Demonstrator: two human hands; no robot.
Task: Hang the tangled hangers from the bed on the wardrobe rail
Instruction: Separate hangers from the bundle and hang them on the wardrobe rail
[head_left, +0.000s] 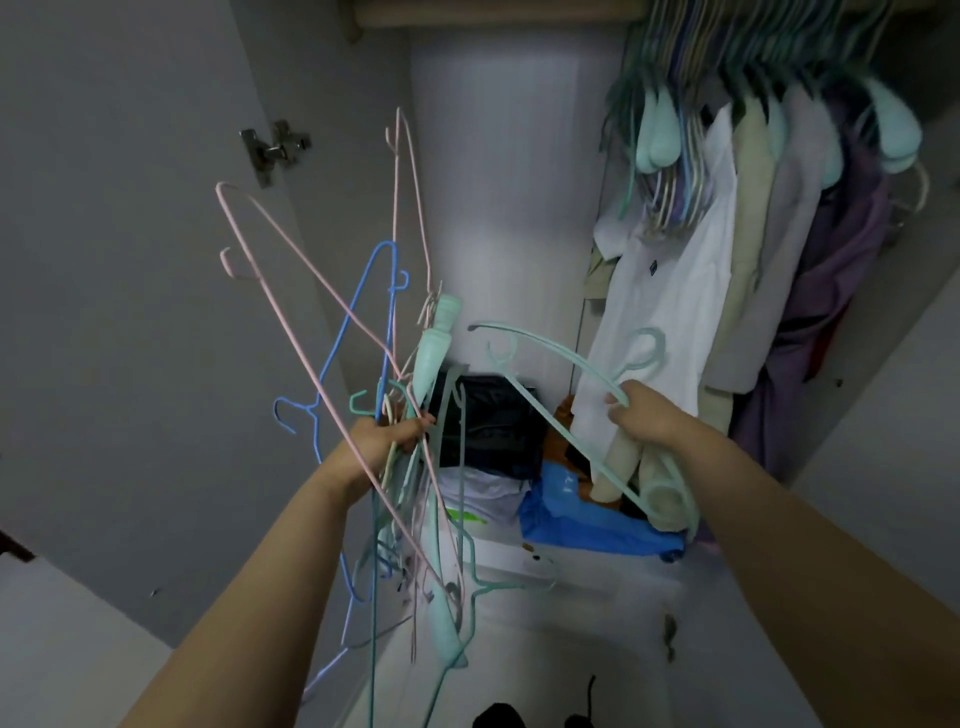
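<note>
My left hand (387, 439) grips a tangled bundle of hangers (415, 519), pink, blue and mint, in front of the open wardrobe. One pink hanger (291, 291) and one blue hanger (358, 322) stick up out of it. My right hand (647, 410) holds a single mint hanger (566, 364) near its hook, apart from the bundle. The wooden wardrobe rail (493, 13) runs along the top. Several mint hangers (660, 130) hang at its right part.
Shirts and jackets (753, 260) hang on the right side of the wardrobe. On its floor lie a blue bag (587, 519), a black bag (493, 415) and folded clothes. The open door with a metal hinge (272, 148) stands on the left.
</note>
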